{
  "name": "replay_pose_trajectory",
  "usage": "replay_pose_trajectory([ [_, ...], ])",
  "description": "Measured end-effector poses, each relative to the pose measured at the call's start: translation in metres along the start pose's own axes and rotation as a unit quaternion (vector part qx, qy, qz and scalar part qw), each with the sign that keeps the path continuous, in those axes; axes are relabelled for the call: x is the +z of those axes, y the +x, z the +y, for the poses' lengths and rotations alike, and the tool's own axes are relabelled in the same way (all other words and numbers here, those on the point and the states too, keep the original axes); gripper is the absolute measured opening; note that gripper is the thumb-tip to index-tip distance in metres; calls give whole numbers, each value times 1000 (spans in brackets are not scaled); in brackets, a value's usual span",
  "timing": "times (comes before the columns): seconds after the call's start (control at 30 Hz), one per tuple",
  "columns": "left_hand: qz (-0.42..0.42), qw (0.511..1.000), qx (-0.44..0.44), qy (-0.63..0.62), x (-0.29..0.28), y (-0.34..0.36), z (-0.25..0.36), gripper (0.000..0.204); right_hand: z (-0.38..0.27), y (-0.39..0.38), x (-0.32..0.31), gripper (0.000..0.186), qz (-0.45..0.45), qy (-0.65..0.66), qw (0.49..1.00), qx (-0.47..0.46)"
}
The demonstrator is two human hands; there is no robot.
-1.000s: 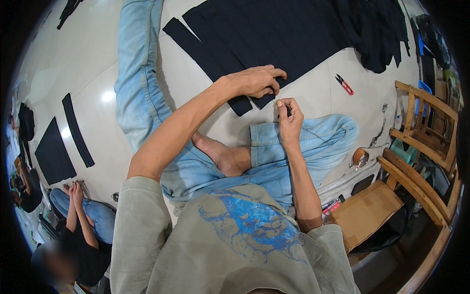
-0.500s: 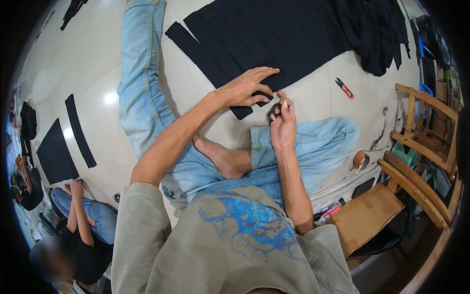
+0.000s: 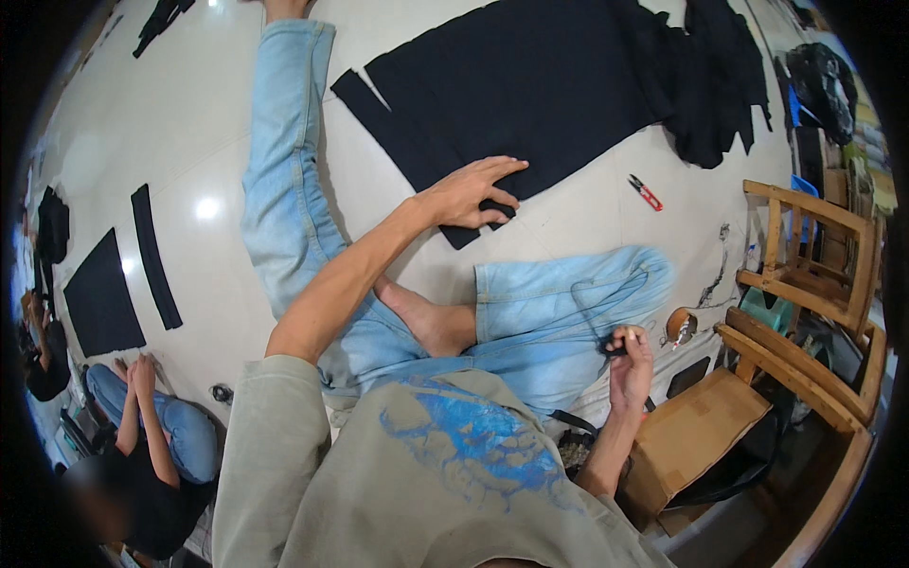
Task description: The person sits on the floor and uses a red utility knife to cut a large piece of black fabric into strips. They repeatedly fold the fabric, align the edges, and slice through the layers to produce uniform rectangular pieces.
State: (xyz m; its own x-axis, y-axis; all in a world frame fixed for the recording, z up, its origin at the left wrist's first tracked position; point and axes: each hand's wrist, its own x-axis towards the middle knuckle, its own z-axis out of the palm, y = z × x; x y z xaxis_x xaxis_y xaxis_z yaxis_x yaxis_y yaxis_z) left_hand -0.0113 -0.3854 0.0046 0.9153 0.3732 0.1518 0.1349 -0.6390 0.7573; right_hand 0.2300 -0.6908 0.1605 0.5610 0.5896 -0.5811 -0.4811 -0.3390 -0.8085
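Head view | black cloth [image 3: 540,95] on floor [image 3: 194,123], under and beyond left hand [image 3: 467,196], strip's [image 3: 379,123] long axis slanting far-left | left nearer, index outstretched, pinch unclear | right hand [image 3: 632,360] pinching small dark thing [image 3: 614,349], well apart

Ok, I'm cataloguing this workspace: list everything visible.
Large cloth: one, black, top centre
Bunched cloth: uncounted, black, upper right
Loose cloth pieces: several, black, left
Snips: one, red-black, right
Furniture: at least two, brown, right
Cardboard box: one, brown, lower right
Clutter: uncounted, mixed, right
Other people: at least two, black tops, left
Floor: one, pale, throughout
Jeans: pair, blue, centre
Shirt: one, grey, bottom
Feet: two, bare, centre, top
Left hand: one, bare, on large cloth
Right hand: one, bare, holding dark item, lower right
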Motion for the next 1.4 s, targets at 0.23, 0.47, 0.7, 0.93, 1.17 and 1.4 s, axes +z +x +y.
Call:
replay_pose_trajectory([
  [0.23,231,955,-90,163,-32,0,-1,48,39,81,143,51,-80,-485,822,-288],
  [0.47,230,831,-376,339,-41,3,-65,70,58,126,167,30,-254,-579,732,-253],
  [0.7,249,818,-356,377,-39,-4,-63,74,-12,31,17,33,-147,-443,872,-143],
  [0.93,260,826,-346,362,-36,-6,-71,78,3,-5,-21,30,97,112,968,-204],
  [1.17,290,800,-359,384,-61,-4,-71,86,12,109,142,35,-154,-78,972,-160],
  [1.4,281,786,-402,376,-52,-5,-76,86,75,111,171,38,-183,-626,713,-259],
])
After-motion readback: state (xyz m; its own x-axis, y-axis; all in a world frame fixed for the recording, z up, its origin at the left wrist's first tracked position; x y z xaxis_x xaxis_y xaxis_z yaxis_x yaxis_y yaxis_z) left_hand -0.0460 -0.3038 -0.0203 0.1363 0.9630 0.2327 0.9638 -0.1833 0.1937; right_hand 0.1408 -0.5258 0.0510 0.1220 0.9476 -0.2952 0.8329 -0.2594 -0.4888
